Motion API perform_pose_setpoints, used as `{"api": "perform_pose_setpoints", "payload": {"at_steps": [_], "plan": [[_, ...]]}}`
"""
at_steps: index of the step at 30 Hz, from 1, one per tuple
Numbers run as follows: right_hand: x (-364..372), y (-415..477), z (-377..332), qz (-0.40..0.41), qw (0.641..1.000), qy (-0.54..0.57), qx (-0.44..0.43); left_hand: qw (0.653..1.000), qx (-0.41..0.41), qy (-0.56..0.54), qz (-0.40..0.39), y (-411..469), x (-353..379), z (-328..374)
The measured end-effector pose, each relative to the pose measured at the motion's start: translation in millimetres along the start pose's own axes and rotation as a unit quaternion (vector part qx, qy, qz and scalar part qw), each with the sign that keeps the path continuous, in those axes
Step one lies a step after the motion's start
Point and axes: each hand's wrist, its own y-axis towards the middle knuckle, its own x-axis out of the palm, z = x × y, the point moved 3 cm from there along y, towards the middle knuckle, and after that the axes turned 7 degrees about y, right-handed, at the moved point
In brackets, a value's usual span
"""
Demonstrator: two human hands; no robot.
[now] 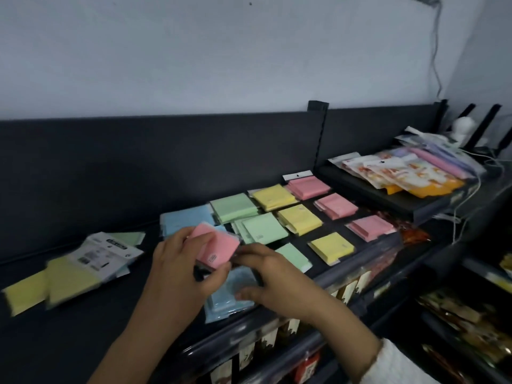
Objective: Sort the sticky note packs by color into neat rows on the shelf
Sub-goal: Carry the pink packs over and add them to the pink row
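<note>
I saw the pink pack (216,249) at mid-frame, just above the shelf (69,333), with the left hand (177,261) curled round its left side. The right hand (270,275) met its lower right edge, over a blue pack (225,299) at the shelf front, but the blur kept me from telling whether it pinched anything. Up and to the right lay the green row (264,228), the yellow row (299,218) and the pink row (336,205), and a loose pile (83,270) sat at the left.

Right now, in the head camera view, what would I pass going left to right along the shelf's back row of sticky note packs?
Blue pack → green pack → yellow pack → pink pack → orange-and-white packets on the raised shelf.
</note>
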Motion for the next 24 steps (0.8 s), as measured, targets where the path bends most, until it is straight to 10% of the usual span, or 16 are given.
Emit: {"api": "perform_pose_setpoints", "payload": {"at_steps": [24], "plan": [[-203.4,-116.1,219.6,0.191,0.982,-0.009,0.009,0.996,-0.015,0.061,-0.064,58.4,162.9,223.5]]}}
